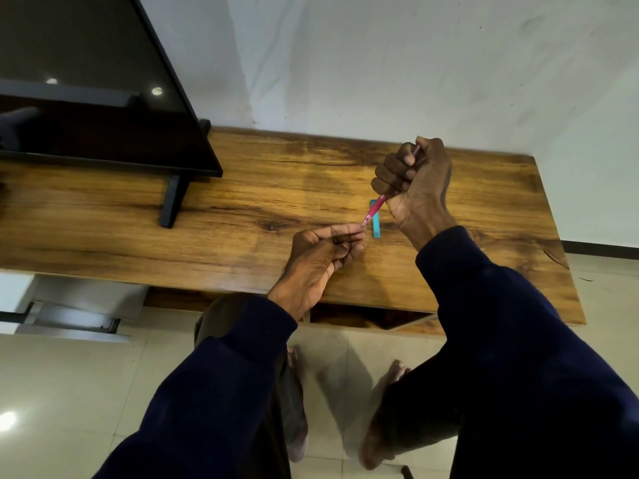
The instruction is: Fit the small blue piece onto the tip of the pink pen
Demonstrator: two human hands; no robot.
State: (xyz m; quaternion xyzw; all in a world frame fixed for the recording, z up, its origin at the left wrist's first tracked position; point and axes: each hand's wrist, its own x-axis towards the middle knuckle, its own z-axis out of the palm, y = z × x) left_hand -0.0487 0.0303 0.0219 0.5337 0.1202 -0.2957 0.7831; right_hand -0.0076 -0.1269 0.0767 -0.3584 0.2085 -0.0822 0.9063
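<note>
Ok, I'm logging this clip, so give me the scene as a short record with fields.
right hand: fist wrapped round a pink pen, tip pointing down-left
left hand: fingertips pinching at the pen's tip
under the pen: teal pen-like piece lying on the wooden table
left of the hands: dark screen on a stand
sleeves: dark blue

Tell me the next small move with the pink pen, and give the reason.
Probably a short pull apart along the pen's line. The right hand grips the pink pen in a fist, and the left hand pinches at its tip, so both ends are already held. What the left fingers hold is too small to tell. The blue piece lies on the wooden table under the pen.
</note>
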